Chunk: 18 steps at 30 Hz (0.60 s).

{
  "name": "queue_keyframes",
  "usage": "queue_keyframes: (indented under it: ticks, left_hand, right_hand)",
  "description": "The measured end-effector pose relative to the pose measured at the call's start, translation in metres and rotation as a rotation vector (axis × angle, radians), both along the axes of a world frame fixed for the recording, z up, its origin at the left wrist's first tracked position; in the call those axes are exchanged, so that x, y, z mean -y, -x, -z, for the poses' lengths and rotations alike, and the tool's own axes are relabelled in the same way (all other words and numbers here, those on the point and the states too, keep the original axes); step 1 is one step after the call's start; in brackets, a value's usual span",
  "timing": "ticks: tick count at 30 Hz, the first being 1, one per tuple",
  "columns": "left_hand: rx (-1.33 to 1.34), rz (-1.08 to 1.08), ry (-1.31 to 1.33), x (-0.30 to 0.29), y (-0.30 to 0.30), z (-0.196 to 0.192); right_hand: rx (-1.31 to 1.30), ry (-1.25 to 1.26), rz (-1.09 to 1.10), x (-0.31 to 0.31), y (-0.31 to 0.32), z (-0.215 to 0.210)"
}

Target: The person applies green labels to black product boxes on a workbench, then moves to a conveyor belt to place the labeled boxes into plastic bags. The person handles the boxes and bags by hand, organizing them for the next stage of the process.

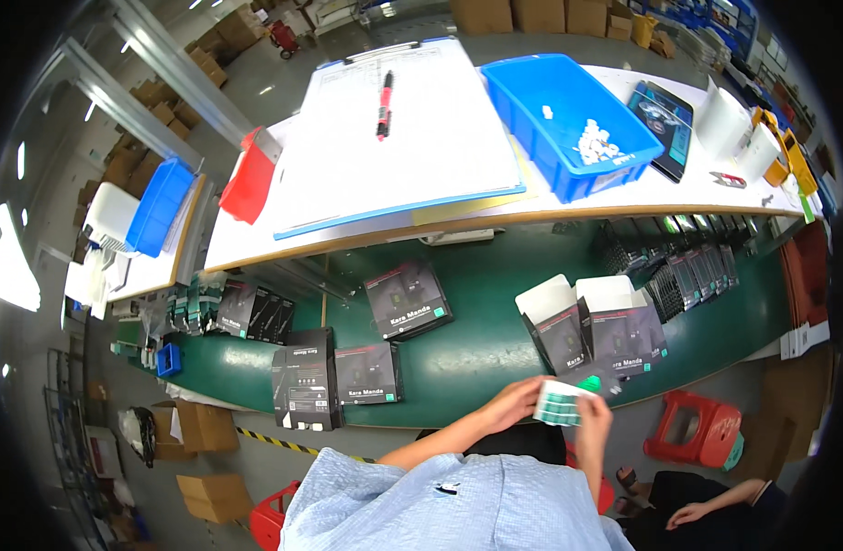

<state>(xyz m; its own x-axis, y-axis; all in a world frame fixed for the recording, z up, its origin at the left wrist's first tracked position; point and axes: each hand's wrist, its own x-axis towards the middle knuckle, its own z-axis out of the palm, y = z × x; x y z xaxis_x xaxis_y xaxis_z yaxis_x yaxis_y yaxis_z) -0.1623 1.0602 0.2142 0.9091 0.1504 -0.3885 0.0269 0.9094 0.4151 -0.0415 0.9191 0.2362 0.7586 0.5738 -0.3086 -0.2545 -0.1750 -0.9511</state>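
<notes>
In front of my body I hold a small white sheet point(557, 404) bearing rows of green labels. My left hand point(513, 404) grips its left edge, fingers closed. At the right edge, the fingers of my right hand point(594, 421) are pinched on the same sheet. A bright green piece point(588, 383) shows just beyond the sheet; its kind is unclear. Past my hands, at the bench's near edge, stand black printed boxes point(620, 342) with raised white flaps, and another such box point(559, 338) beside them.
More black boxes lie on the green bench point(476, 367), including one point(407, 298) and an upright one point(304, 381). The shelf above carries a clipboard point(403, 165), a blue bin point(541, 119) and a tablet point(664, 124). A red stool point(695, 430) and a seated person's hand point(687, 516) are at right.
</notes>
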Motion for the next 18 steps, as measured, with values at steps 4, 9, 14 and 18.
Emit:
queue_keyframes:
  ticks: [4,9,14,18]
  left_hand:
    - [-0.084,-0.290,0.055,-0.041,0.056,0.003]
    - [-0.185,-0.316,0.252,-0.064,0.129,0.061]
    - [-0.567,-0.414,0.258,-0.068,0.150,0.135]
    - [-0.760,-0.168,-1.090,-0.114,0.159,0.092]
  right_hand:
    - [-0.142,-0.089,-0.289,-0.068,0.041,0.033]
    - [-0.390,-0.016,-0.554,-0.103,0.086,0.059]
    - [-0.463,0.127,-0.737,-0.113,0.093,0.091]
    - [-0.519,0.129,-0.705,-0.111,0.067,0.101]
